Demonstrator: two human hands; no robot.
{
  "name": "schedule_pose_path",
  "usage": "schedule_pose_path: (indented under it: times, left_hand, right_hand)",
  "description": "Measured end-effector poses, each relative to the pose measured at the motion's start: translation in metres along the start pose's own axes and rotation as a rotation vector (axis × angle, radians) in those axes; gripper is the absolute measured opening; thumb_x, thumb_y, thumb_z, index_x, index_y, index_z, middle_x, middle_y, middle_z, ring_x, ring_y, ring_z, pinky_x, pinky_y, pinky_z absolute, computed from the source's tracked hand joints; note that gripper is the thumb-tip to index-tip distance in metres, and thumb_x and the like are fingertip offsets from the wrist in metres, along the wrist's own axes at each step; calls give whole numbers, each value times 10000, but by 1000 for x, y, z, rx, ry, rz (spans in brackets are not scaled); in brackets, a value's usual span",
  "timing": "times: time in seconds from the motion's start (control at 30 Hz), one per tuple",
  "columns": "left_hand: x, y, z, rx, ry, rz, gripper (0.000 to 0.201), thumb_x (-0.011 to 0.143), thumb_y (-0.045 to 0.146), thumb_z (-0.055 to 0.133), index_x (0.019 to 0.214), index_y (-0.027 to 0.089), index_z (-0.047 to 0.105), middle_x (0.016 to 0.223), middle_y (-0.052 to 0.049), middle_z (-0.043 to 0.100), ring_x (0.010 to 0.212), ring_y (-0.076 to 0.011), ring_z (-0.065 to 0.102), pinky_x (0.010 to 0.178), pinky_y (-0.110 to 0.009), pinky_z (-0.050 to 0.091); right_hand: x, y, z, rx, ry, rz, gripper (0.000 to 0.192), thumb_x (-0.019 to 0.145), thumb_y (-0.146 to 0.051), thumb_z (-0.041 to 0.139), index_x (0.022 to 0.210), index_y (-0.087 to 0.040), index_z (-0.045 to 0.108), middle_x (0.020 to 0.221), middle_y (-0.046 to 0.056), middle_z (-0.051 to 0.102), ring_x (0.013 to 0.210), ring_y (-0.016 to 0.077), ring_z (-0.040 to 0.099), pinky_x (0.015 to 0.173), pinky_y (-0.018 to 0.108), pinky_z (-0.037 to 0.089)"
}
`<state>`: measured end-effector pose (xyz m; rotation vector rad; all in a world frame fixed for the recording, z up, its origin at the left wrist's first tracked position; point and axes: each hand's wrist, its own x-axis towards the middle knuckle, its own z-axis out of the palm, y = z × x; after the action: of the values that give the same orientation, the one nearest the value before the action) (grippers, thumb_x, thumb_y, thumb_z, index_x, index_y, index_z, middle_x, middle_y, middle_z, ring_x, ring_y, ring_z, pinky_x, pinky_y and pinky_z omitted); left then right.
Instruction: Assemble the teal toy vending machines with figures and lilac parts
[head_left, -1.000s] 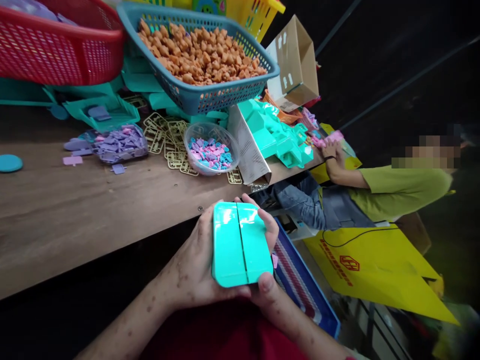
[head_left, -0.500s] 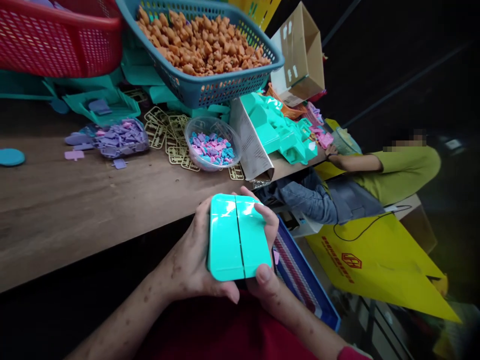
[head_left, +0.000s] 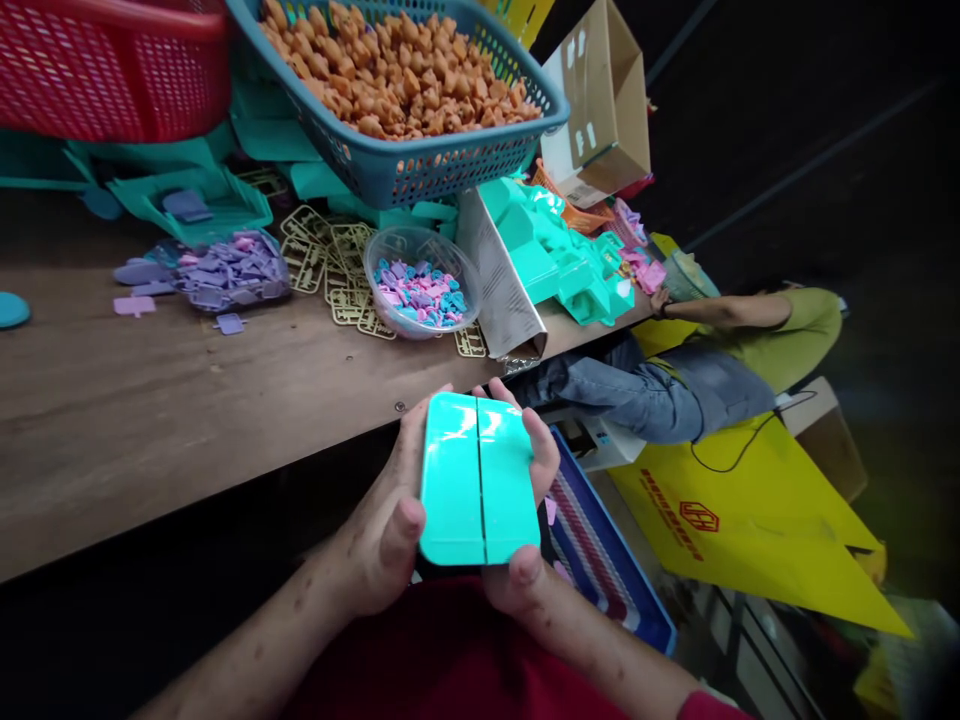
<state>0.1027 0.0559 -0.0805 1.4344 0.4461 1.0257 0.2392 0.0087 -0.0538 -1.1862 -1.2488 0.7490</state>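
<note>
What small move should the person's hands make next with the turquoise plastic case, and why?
Probably squeeze the two halves together. The turquoise case sits between the left hand and right hand, above the lap and off the wooden table. A thin dark seam runs down its middle, which suggests the halves are not fully closed. Both hands already grip opposite edges, so an inward press seems the likeliest step.

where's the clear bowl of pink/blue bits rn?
Head view, upper centre: clear bowl on the wooden table, under the blue basket, right of the purple pieces.
</note>
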Motion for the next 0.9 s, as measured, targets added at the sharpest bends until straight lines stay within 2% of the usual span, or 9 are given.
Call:
schedule_pose_path:
  times: [0.1, 0.17, 0.3, 0.47, 0.57, 0.63, 0.73, 0.83, 0.9]
  left_hand:
    - [-3, 4, 4, -27, -2, -41, 974, 1031, 898, 375, 1779, 298, 205, 1805, -172, 371, 1621, -452, 443, 1248, -653, 516]
    - [-3, 5, 4, -4, -22, -57, 903, 1056, 851, 393, 1760, 303, 254, 1764, -167, 436, 1591, -444, 484, 1260, -651, 500]
    - [0, 5, 6, -80, -45, -108, 823, 1083, 816, 361, 1723, 301, 306, 1753, -159, 451, 1587, -432, 487, 1286, -645, 467]
    - [1, 5, 6, -117, -57, -166, 837, 1109, 791, 306, 1786, 317, 171, 1849, -131, 288, 1714, -407, 269, 1396, -622, 293]
    - [3, 5, 0, -8, -103, -221, 802, 1147, 622, 476, 1800, 338, 107, 1893, -99, 162, 1746, -378, 170, 1431, -599, 183]
    - [7, 4, -4, 8, -129, -235, 817, 1113, 529, 633, 1784, 366, 197, 1880, -81, 227, 1730, -368, 228, 1423, -571, 230]
    - [11, -4, -7, -161, -160, -283, 728, 1052, 463, 765, 1693, 378, 430, 1790, -68, 437, 1653, -352, 409, 1365, -510, 376]
    - [13, -15, -6, -347, -173, -331, 828, 959, 524, 870, 1662, 331, 479, 1670, -121, 586, 1512, -377, 587, 1231, -500, 534]
    - [13, -20, -5, -380, -142, -326, 958, 863, 606, 934, 1650, 302, 479, 1563, -155, 670, 1361, -395, 697, 1081, -497, 630]
  right_hand:
    - [-4, 0, 0, 169, 47, -119, 841, 935, -744, 618, 1665, -434, 337, 1838, 52, 291, 1703, 467, 289, 1281, 768, 399]
    - [-8, 0, -2, 189, 50, -114, 830, 948, -680, 660, 1680, -434, 358, 1832, 42, 320, 1702, 457, 297, 1293, 769, 386]
    - [-13, -3, -7, 196, 61, -47, 854, 946, -650, 694, 1697, -420, 359, 1846, 32, 310, 1704, 438, 299, 1330, 756, 333]
    - [3, -10, -19, 403, 31, 125, 792, 928, -572, 758, 1647, -405, 471, 1830, 33, 374, 1696, 401, 334, 1343, 687, 338]
    - [21, -15, -33, 564, 8, 261, 884, 891, -583, 757, 1689, -398, 424, 1755, 71, 508, 1664, 403, 404, 1316, 712, 355]
    - [30, -21, -42, 641, 16, 340, 1009, 862, -639, 756, 1744, -407, 324, 1696, 87, 584, 1639, 402, 450, 1298, 739, 356]
    - [35, -26, -48, 673, 22, 430, 1088, 832, -659, 786, 1765, -406, 287, 1664, 103, 622, 1581, 397, 536, 1282, 729, 380]
    - [36, -19, -48, 655, 37, 450, 972, 890, -696, 744, 1734, -383, 378, 1650, 113, 639, 1470, 392, 649, 1271, 688, 422]
    - [34, -8, -46, 561, 116, 433, 822, 951, -763, 659, 1630, -314, 546, 1557, 127, 717, 1398, 380, 703, 1269, 643, 452]
